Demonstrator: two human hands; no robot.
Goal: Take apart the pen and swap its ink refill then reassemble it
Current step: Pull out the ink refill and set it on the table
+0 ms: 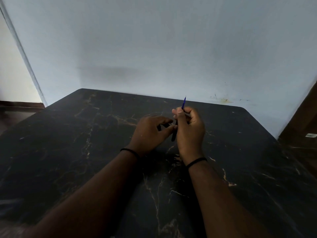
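Note:
My right hand holds a black pen barrel nearly upright above the middle of the table. A blue ink refill sticks out above the fingers, tip up toward the wall. My left hand sits just left of it, its thumb and fingers pinching a small dark pen part next to the barrel. The part's shape is mostly hidden by the fingers. Both wrists wear thin black bands.
A black marble-patterned table with pale veins stands against a light blue wall. A brown wooden door or panel rises at the right edge. Floor shows beyond the table's left corner.

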